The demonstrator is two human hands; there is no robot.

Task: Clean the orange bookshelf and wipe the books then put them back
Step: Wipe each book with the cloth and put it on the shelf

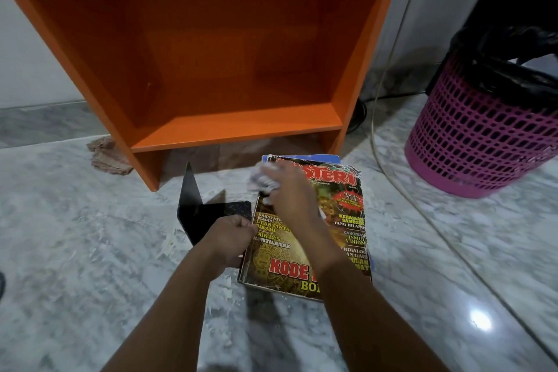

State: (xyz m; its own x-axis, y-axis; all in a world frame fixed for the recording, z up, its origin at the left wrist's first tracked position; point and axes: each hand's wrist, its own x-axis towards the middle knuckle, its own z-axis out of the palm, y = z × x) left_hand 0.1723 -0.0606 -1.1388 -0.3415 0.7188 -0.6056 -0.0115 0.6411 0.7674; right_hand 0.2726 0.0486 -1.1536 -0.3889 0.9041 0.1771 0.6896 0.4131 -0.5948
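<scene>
Fingers (243, 228) of the left hand (229, 240) curl on the magazine's (341, 220) left edge, while the right hand (291, 195) bunches a cloth (259, 180) on the cover.

Left of that grip stands a bookend (199, 214). The magazine tops a pile on the floor (90, 251), just before the shelf (235, 130), its long axis running away from the person. The cloth sits at the far-left corner, so the rest of the cover lies nearer and rightward of the right fingers — that hand, though blurred, is better placed to sweep it.

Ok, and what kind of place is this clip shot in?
Probably a room in a home, at floor level: a grey marbled floor, an orange bookshelf standing on it, and a pink bin lined with a black bag.
</scene>
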